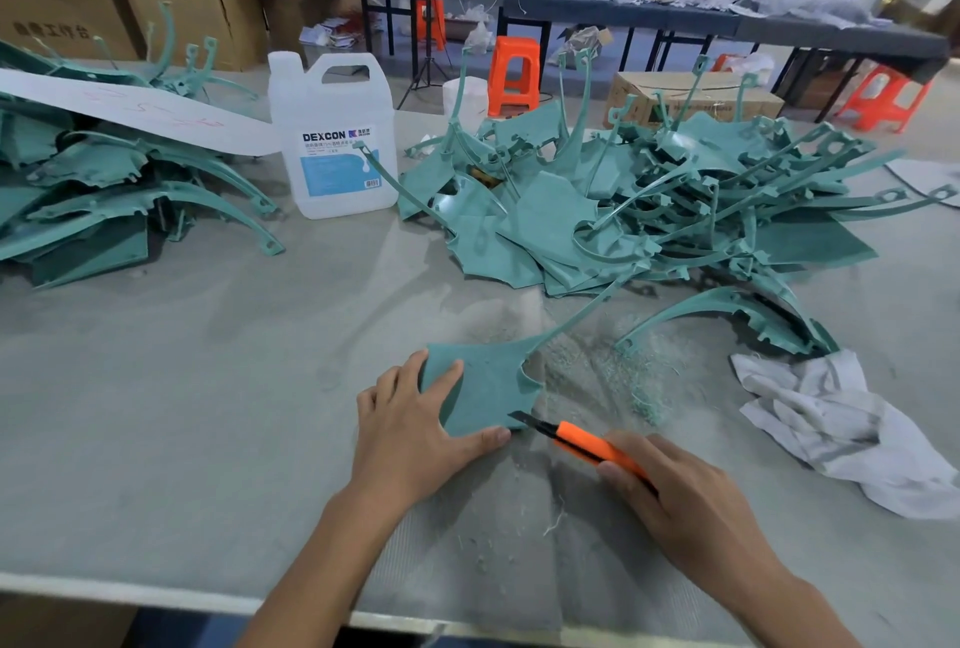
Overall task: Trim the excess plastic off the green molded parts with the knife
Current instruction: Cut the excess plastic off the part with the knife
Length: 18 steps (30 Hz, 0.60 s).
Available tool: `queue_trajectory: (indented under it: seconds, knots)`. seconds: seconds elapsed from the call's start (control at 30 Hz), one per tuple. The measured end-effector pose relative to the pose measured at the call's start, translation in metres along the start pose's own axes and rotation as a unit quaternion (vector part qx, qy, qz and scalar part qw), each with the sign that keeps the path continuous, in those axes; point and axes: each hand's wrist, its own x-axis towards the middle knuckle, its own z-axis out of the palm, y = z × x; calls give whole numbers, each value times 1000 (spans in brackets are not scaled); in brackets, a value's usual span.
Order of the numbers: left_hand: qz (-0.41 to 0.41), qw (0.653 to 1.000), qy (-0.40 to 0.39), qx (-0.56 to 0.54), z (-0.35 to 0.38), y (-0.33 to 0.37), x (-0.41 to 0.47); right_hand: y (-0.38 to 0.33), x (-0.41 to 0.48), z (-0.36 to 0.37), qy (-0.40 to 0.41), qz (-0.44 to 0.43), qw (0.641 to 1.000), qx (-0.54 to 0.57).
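Fingers: left hand (415, 432) pressed flat on green part (480, 390), right hand (680, 486) clamped on knife (587, 445) | part near counter (156, 387) front edge | blade meets part's right corner (handle runs back-right).

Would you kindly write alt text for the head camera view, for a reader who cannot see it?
A left hand presses a green molded part flat on a grey table while the right hand holds an orange knife with its blade at the part's near edge. Heaps of green parts and a white jug lie beyond.
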Motion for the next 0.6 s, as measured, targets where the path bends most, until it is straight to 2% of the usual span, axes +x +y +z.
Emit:
queue_trajectory:
  seconds: [0.13, 0.2, 0.3, 0.43, 0.5, 0.6]
  knots:
    - [-2, 1000, -17, -1, -6, 3, -1, 3, 4, 2, 34, 55, 996, 56]
    - [11, 998, -59, -11, -10, -1, -3, 7, 5, 2, 50, 86, 990, 101]
    - [46, 991, -125, -16, -16, -11, -8, 7, 2, 6, 65, 91, 987, 114]
    - [70, 985, -158, -22, -26, -20, -14, 5, -2, 10, 102, 117, 979, 136]
    - [76, 986, -146, -27, -32, -20, -15, 6, -3, 9, 123, 130, 972, 154]
    - [79, 994, -71, -38, -37, -16, -20, 6, -5, 11, 144, 138, 966, 165]
